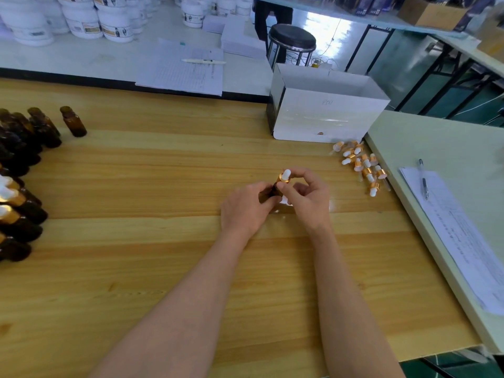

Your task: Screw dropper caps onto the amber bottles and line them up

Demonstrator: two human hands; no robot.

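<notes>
Over the middle of the wooden table (163, 255), my left hand (245, 208) grips an amber bottle (273, 190), mostly hidden by my fingers. My right hand (306, 196) pinches the dropper cap (284, 177) on that bottle, at its gold collar under the white bulb. A pile of loose dropper caps (361, 166) lies to the right. Uncapped amber bottles (32, 132) stand at the far left, one bottle (73, 121) standing apart. Capped bottles (16, 205) sit at the left edge.
A white open box (327, 118) stands behind the hands to the right. A pale side table (436, 148) holds papers (458, 236) and a pen (424, 179). Beyond are a notepad (182, 69), white tubs (81, 20) and a black stool (292, 38).
</notes>
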